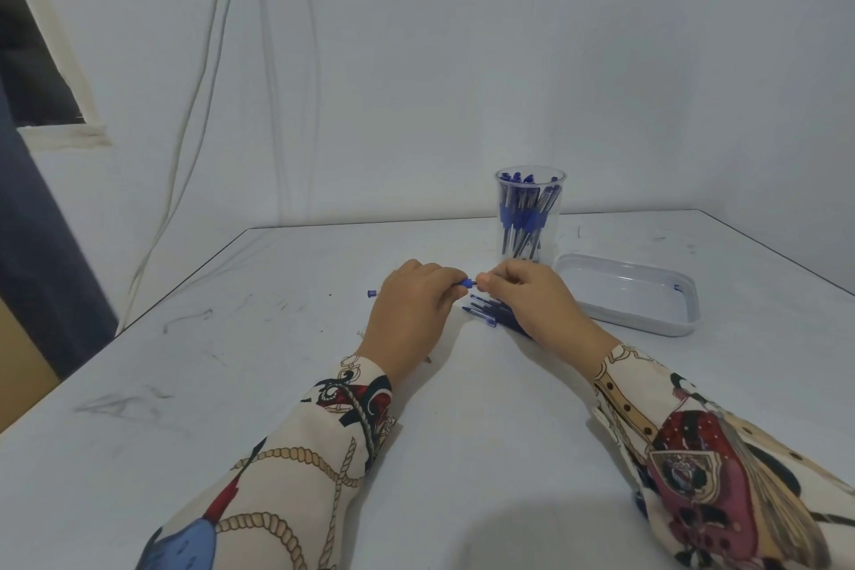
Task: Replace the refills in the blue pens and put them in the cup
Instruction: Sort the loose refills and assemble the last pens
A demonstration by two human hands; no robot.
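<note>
My left hand (414, 305) grips a blue pen (466, 283), whose blue end sticks out to the right of its fingers. My right hand (532, 296) meets it there, with thumb and fingers curled at that end; what they pinch is hidden. Several more blue pens (486, 312) lie on the table just under and in front of my right hand. A clear cup (530, 218) full of blue pens stands behind the hands. A small blue cap (372, 293) lies left of my left hand.
A clear shallow plastic tray (634, 296) lies to the right of the hands, with a tiny blue piece (678, 288) inside. The white table (231, 361) has pen marks. White cables (203, 97) hang along the wall at the left.
</note>
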